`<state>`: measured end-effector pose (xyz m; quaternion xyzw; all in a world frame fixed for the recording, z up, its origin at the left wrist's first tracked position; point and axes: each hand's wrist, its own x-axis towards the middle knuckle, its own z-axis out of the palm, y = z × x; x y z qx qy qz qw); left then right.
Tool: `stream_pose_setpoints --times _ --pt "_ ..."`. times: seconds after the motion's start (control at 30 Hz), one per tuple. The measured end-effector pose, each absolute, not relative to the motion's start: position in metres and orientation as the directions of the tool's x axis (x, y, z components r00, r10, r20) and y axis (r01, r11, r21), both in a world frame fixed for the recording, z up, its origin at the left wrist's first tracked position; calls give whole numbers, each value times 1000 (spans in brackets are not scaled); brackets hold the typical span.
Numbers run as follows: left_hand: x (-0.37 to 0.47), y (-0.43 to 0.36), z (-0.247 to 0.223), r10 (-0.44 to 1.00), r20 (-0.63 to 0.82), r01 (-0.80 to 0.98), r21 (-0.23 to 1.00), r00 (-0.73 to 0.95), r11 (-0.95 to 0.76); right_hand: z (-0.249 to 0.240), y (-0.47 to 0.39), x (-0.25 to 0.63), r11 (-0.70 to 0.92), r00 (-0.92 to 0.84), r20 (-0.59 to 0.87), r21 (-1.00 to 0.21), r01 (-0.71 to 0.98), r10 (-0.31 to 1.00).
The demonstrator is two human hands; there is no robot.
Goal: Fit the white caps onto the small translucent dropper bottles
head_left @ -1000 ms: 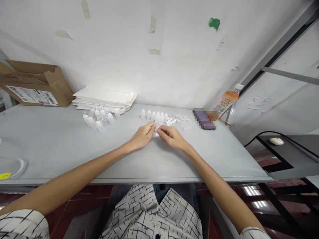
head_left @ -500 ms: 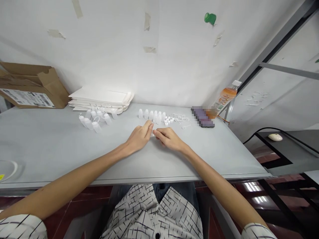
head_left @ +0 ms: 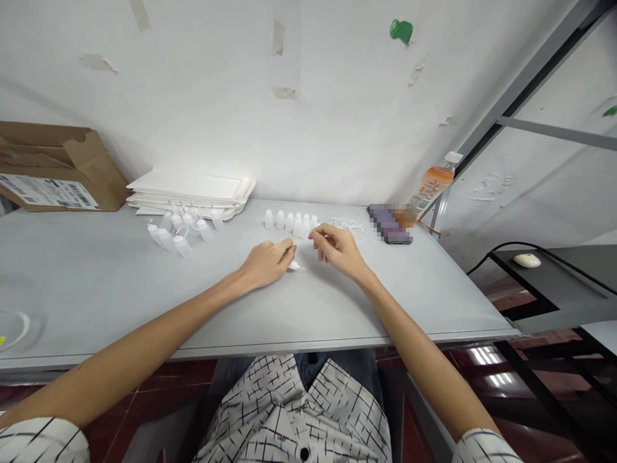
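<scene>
Closed around a small white bottle, my left hand rests low over the table; the bottle's thin white tip pokes out to the right of the fingers. My right hand is just to the right, apart from it, with curled, parted fingers and nothing visible in them. Behind both hands stand several small translucent bottles. White thin-stemmed pieces lie behind my right hand, which hides the small caps. Several bottles fitted with tops form a group at the left.
A cardboard box and a stack of white sheets are at the back left of the grey table. A phone and an orange drink bottle are at the back right. A pale mouse sits further right.
My right hand has moved away from my left, to the right and up, and its fingers have parted. The bottle in my left hand now tilts with its tip to the right.
</scene>
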<state>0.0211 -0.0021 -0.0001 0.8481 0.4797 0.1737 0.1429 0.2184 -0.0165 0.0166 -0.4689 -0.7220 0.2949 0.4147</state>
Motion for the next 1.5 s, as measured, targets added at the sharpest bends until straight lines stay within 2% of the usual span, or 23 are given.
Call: stream_pose_setpoints --times 0.1,0.2,0.37,0.6,0.73,0.87,0.97,1.07,1.27,1.5 --pt "22 -3 -2 849 125 804 278 513 -526 13 -16 217 422 -271 331 -796 435 904" --pt "22 -3 -1 846 92 818 223 525 -531 10 -15 213 461 -306 350 -751 473 885" --pt "21 -4 -1 839 88 817 195 537 -543 12 -16 213 483 -345 348 -731 482 872" --pt "20 -3 0 819 81 790 226 567 -570 17 -19 216 496 -366 344 -703 510 865" --pt "18 -6 7 808 39 754 335 588 -566 19 -18 220 438 -330 302 -739 512 895" --pt "15 -6 14 808 59 625 602 586 -498 24 -18 223 341 -258 260 -873 349 931" --pt "14 -5 14 797 151 451 756 585 -474 28 -19 223 293 -234 243 -933 208 941" --pt "17 -6 9 802 243 345 807 545 -479 31 -22 220 259 -243 230 -961 96 943" --pt "24 -13 3 823 168 247 904 543 -348 32 -25 215 210 -228 202 -978 13 953" --pt "23 -12 -3 832 177 203 924 525 -325 31 -25 212 161 -216 166 -986 -42 962"
